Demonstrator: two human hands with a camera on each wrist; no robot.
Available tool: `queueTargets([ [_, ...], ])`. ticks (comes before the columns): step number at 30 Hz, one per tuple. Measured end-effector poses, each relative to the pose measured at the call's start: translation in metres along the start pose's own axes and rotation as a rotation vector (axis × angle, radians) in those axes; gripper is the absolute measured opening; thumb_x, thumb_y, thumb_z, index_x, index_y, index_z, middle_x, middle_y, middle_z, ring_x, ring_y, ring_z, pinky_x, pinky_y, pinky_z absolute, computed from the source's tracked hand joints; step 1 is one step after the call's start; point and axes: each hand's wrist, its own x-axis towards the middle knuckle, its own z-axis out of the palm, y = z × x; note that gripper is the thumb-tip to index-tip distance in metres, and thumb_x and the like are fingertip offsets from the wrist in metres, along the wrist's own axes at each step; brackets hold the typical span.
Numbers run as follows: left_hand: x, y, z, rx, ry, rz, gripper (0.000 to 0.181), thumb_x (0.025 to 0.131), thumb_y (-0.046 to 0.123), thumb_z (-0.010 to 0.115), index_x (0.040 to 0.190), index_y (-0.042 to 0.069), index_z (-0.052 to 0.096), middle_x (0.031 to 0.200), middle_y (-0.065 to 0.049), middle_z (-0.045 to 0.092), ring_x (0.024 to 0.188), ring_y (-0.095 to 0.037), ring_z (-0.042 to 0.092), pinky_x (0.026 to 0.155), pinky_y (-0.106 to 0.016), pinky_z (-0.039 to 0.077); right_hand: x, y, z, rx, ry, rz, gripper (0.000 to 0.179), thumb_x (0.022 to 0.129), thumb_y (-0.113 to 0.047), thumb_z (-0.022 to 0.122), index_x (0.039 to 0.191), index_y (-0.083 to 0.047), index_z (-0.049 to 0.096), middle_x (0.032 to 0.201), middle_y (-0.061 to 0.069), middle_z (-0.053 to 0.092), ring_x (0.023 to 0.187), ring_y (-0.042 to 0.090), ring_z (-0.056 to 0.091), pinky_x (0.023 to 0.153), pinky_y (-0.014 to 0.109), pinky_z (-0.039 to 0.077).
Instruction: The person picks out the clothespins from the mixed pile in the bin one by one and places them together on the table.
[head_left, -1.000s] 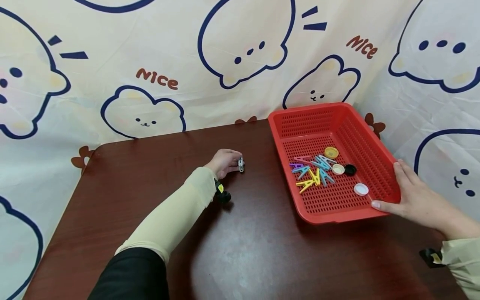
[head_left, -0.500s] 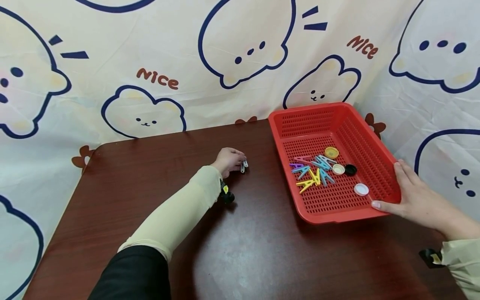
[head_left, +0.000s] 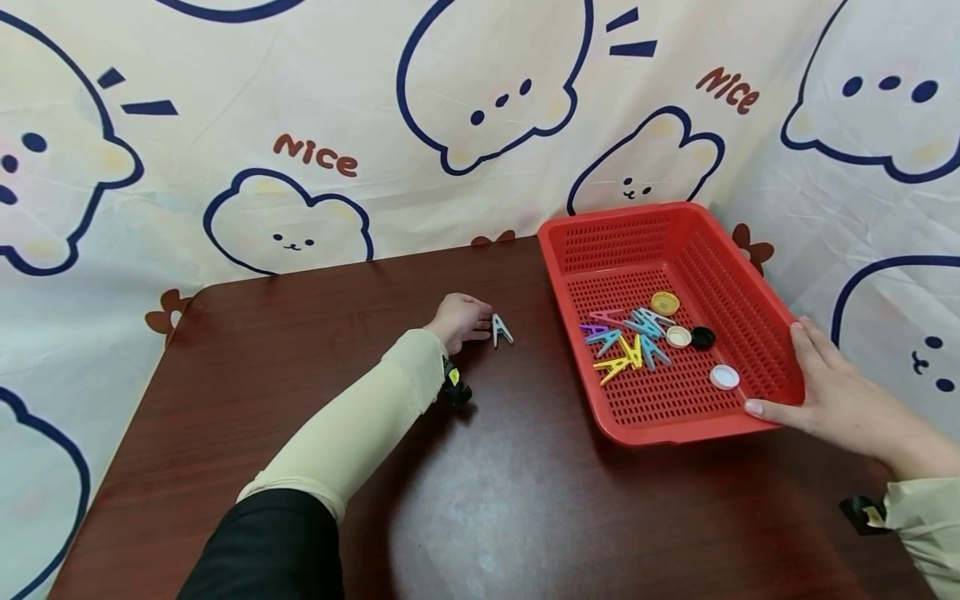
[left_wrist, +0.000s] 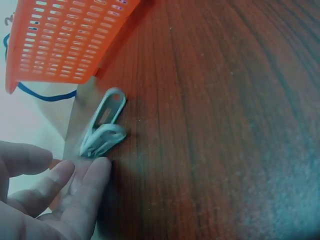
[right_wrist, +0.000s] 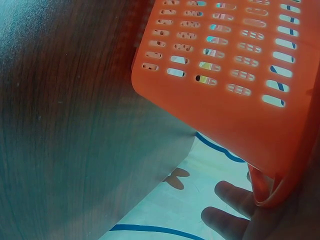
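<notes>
A pale blue-grey clothespin point(head_left: 502, 330) lies on the brown table, its handles spread to the right. My left hand point(head_left: 459, 322) is right beside it on its left. In the left wrist view the fingertips point(left_wrist: 98, 167) are at the near end of the clothespin point(left_wrist: 105, 122), not curled round it; whether they touch it I cannot tell. My right hand point(head_left: 843, 400) grips the near right corner of the red basket point(head_left: 570, 333), thumb over the rim. Several clothespins point(head_left: 633, 352), yellow, blue, pink and purple, lie in the basket.
Also in the basket are a yellow cap point(head_left: 664, 302), a cream cap point(head_left: 678, 337), a black cap point(head_left: 702, 337) and a white cap point(head_left: 724, 377). A patterned cloth point(head_left: 480, 100) hangs behind the table point(head_left: 525, 517) and along its sides.
The clothespin has moved slightly right and turned, so its spread handles now show on the table. My left hand has shifted a little right. The right hand stays on the basket.
</notes>
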Motion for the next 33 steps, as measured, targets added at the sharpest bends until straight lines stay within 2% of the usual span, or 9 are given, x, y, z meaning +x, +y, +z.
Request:
queueTargets([
  [8, 0.001, 0.004, 0.002, -0.072, -0.014, -0.023, 0.029, 0.107, 0.006, 0.051, 0.132, -0.008, 0.057, 0.112, -0.015, 0.059, 0.091, -0.02, 0.059, 0.09, -0.037, 0.056, -0.002, 0.001, -0.001, 0.005, 0.003, 0.005, 0.136, 0.084, -0.057, 0.079, 0.154, 0.013, -0.014, 0.157, 0.044, -0.009, 0.13, 0.068, 0.019, 0.091, 0.082, 0.035],
  [12, 0.0, 0.012, -0.004, -0.147, -0.024, -0.029, 0.034, 0.107, 0.005, 0.052, 0.137, -0.009, 0.053, 0.118, -0.018, 0.059, 0.097, -0.023, 0.06, 0.096, -0.039, 0.054, -0.001, 0.001, -0.002, 0.002, -0.005, 0.0, 0.136, 0.084, -0.057, 0.079, 0.154, 0.013, -0.013, 0.157, 0.044, -0.008, 0.13, 0.068, 0.02, 0.09, 0.082, 0.036],
  [16, -0.002, 0.036, -0.015, -0.241, 0.002, 0.042, 0.038, 0.107, 0.005, 0.051, 0.143, -0.01, 0.05, 0.13, -0.023, 0.057, 0.105, -0.027, 0.061, 0.1, -0.04, 0.053, -0.001, 0.0, -0.003, 0.004, -0.011, -0.007, 0.136, 0.083, -0.057, 0.08, 0.154, 0.013, -0.013, 0.157, 0.044, -0.007, 0.13, 0.067, 0.02, 0.089, 0.081, 0.039],
  [20, -0.007, 0.068, -0.015, -0.236, -0.006, 0.096, 0.039, 0.109, 0.011, 0.052, 0.144, -0.006, 0.05, 0.124, -0.017, 0.059, 0.102, -0.023, 0.062, 0.1, -0.038, 0.053, -0.002, 0.001, -0.004, 0.005, -0.004, -0.002, 0.136, 0.083, -0.057, 0.079, 0.154, 0.014, -0.013, 0.157, 0.044, -0.007, 0.129, 0.067, 0.021, 0.09, 0.082, 0.037],
  [23, -0.014, 0.085, -0.003, -0.177, -0.046, 0.138, 0.036, 0.109, 0.013, 0.053, 0.14, -0.004, 0.051, 0.124, -0.015, 0.059, 0.109, -0.024, 0.062, 0.101, -0.037, 0.052, -0.003, 0.001, -0.005, 0.008, 0.0, 0.0, 0.136, 0.083, -0.056, 0.08, 0.154, 0.013, -0.013, 0.157, 0.044, -0.007, 0.128, 0.068, 0.021, 0.089, 0.082, 0.038],
  [27, -0.021, 0.098, 0.02, -0.118, -0.112, 0.221, 0.03, 0.108, 0.01, 0.055, 0.133, -0.005, 0.051, 0.136, -0.021, 0.056, 0.124, -0.031, 0.058, 0.104, -0.038, 0.049, -0.001, 0.001, -0.006, 0.013, -0.002, -0.015, 0.136, 0.083, -0.055, 0.081, 0.155, 0.013, -0.012, 0.157, 0.044, -0.007, 0.129, 0.067, 0.021, 0.088, 0.08, 0.04],
  [30, -0.025, 0.108, 0.041, -0.064, -0.143, 0.253, 0.029, 0.106, 0.008, 0.057, 0.132, -0.005, 0.052, 0.137, -0.021, 0.055, 0.126, -0.032, 0.059, 0.103, -0.037, 0.05, -0.001, 0.002, -0.005, 0.019, -0.011, -0.04, 0.135, 0.084, -0.055, 0.08, 0.155, 0.013, -0.012, 0.159, 0.043, -0.006, 0.13, 0.066, 0.022, 0.09, 0.08, 0.04],
  [33, -0.03, 0.117, 0.062, 0.051, -0.168, 0.298, 0.028, 0.105, 0.008, 0.059, 0.13, -0.004, 0.054, 0.134, -0.019, 0.057, 0.127, -0.032, 0.059, 0.1, -0.034, 0.052, 0.0, 0.003, -0.004, 0.026, -0.024, -0.059, 0.134, 0.085, -0.056, 0.079, 0.156, 0.012, -0.012, 0.16, 0.042, -0.007, 0.13, 0.066, 0.023, 0.091, 0.081, 0.038],
])
